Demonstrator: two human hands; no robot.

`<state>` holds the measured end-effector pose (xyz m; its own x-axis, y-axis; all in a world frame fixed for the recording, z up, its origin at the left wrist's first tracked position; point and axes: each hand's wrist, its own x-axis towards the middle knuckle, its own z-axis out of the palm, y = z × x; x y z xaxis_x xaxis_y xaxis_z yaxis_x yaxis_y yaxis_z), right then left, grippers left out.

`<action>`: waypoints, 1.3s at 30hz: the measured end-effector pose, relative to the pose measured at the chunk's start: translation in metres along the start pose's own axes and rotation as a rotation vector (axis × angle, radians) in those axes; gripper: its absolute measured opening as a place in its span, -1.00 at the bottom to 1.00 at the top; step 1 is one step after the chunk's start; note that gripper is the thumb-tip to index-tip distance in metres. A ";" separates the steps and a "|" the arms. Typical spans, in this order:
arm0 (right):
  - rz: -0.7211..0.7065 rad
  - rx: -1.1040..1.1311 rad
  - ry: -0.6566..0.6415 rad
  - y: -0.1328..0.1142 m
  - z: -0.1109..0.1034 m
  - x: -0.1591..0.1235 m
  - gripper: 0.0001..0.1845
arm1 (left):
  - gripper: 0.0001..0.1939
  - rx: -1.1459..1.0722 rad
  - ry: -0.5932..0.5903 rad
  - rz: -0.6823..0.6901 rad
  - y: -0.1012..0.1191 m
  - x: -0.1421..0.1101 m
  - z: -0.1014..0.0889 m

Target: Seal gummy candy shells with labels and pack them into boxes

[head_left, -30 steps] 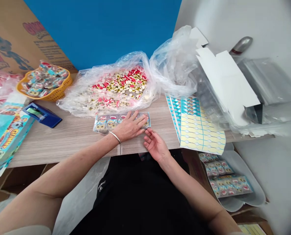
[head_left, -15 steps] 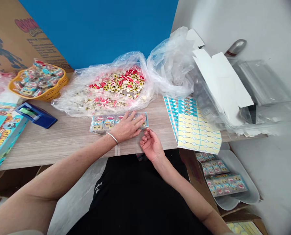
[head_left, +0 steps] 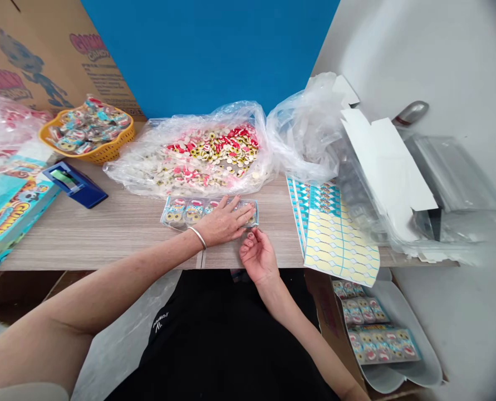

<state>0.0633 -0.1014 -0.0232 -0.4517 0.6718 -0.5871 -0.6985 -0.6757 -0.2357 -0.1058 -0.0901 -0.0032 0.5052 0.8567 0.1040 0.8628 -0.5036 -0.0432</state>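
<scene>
At the centre of the pale wood-grain table (head_left: 106,239), the flat left hand (head_left: 225,221) rests with spread fingers on a clear rectangular plastic tray of round eyeball-like gummy candies (head_left: 176,211), which lies just below a clear plastic bag of loose red, white and yellow candies (head_left: 210,159). The right hand (head_left: 257,257), empty and loosely curled, sits just beside the tray's lower right corner.
</scene>
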 end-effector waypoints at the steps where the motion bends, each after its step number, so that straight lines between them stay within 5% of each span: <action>1: -0.003 0.016 0.040 -0.001 0.000 0.000 -0.88 | -0.38 0.005 -0.004 0.001 0.000 0.000 -0.001; 12: -0.001 0.054 0.038 -0.001 -0.006 -0.017 -0.83 | -0.35 0.031 -0.022 0.020 0.000 0.000 -0.003; 20: 0.084 0.108 -0.042 -0.004 -0.002 -0.002 -0.84 | -0.36 0.043 -0.018 0.014 -0.001 0.000 0.000; 31: -0.041 -0.126 -0.033 0.008 -0.006 0.002 -0.90 | -0.38 0.048 -0.001 0.022 -0.003 0.001 0.002; 35: -0.173 -0.336 0.046 0.008 -0.014 0.004 -0.82 | -0.40 0.075 -0.011 0.020 -0.001 0.001 0.001; 39: -0.684 -0.822 0.075 -0.003 -0.019 0.001 -0.83 | -0.41 0.108 -0.016 0.020 0.002 0.000 0.001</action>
<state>0.0755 -0.1043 -0.0376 -0.0509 0.9837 -0.1724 -0.1894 -0.1790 -0.9654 -0.1043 -0.0907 -0.0038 0.5215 0.8489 0.0858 0.8490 -0.5062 -0.1518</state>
